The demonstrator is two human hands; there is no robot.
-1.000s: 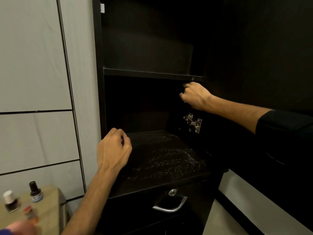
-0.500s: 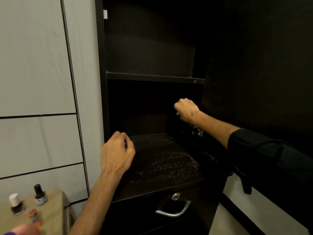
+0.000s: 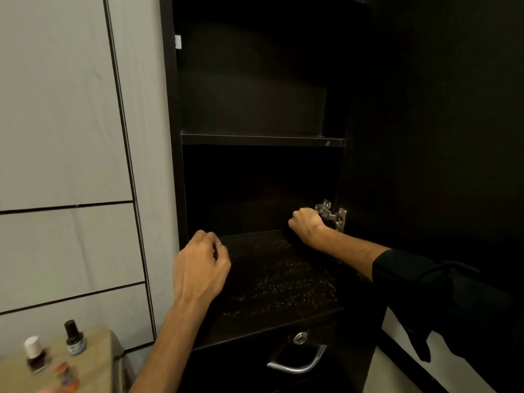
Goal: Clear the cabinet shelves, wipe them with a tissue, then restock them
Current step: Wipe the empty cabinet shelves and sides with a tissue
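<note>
Shelves looked cleared; wiping step, I'd judge. Dark wooden lower shelf point(image 3: 278, 282) was dusted with pale specks, dark upper shelf point(image 3: 261, 139) bare. Right hand point(image 3: 304, 224) was fisted by the metal hinge point(image 3: 331, 214); tissue not visible, can't tell what it clamped. Left hand point(image 3: 202, 269) hovered at the shelf's front-left, fingers loosely curled. Next: sweep specks forward.

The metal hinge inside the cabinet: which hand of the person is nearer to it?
The right hand. It is curled just left of the metal hinge, very close or touching. The left hand is far to the hinge's left and lower, over the front of the dusty lower shelf.
</note>
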